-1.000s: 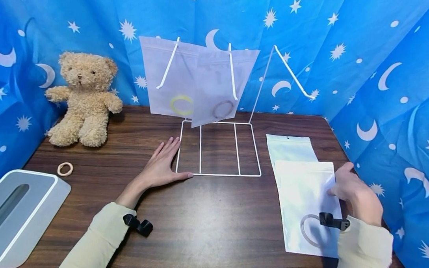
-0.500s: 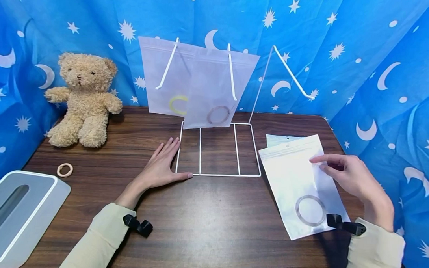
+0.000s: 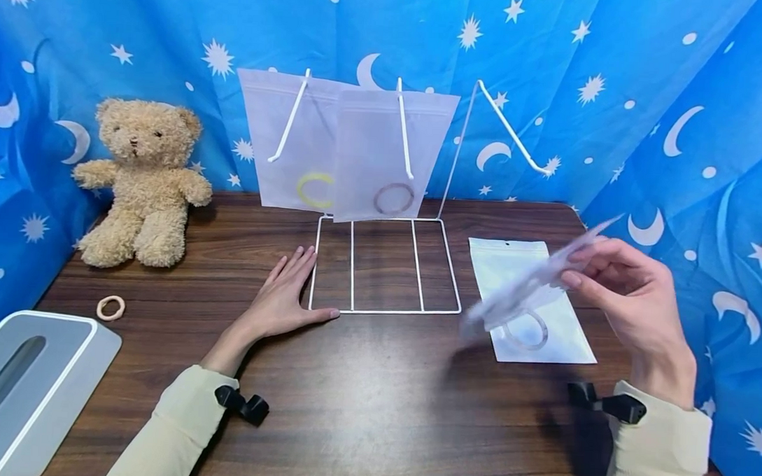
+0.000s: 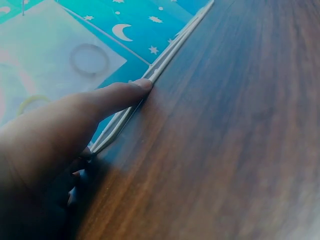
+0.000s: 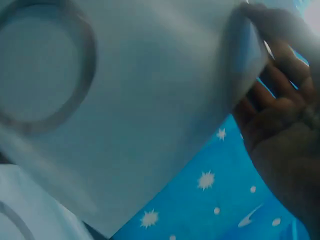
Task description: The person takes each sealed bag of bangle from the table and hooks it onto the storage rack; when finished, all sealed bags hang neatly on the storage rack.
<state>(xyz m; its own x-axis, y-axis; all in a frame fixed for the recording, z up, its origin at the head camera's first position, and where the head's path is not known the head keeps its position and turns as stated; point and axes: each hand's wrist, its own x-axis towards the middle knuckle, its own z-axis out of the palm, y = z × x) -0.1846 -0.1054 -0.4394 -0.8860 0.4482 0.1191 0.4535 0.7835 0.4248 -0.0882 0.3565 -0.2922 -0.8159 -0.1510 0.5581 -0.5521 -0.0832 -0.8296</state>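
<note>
My left hand (image 3: 278, 301) lies flat on the table with fingers spread. Its fingertips and thumb touch the left front corner of the white wire rack (image 3: 451, 266). In the left wrist view the thumb (image 4: 115, 97) rests on the rack's front wire. At the right, my right hand (image 3: 646, 303) pinches a white zip pouch (image 3: 531, 282) by its edge, holding it tilted above the table. A grey ring shape shows through that pouch (image 5: 150, 100) in the right wrist view. Beneath it lies another white zip pouch (image 3: 563, 335) with a ring inside.
Two pouches hang on the rack's left and middle hooks, one with a yellow ring (image 3: 315, 189), one with a brownish ring (image 3: 393, 198). The right hook (image 3: 511, 127) bears nothing. A teddy bear (image 3: 146, 181), wooden ring (image 3: 110, 308) and tissue box (image 3: 42, 380) stand left.
My right hand has lifted the upper pouch off the lower one and turned it nearly edge-on, uncovering the lower pouch. The hanging front pouch has swung slightly. My left hand stays put.
</note>
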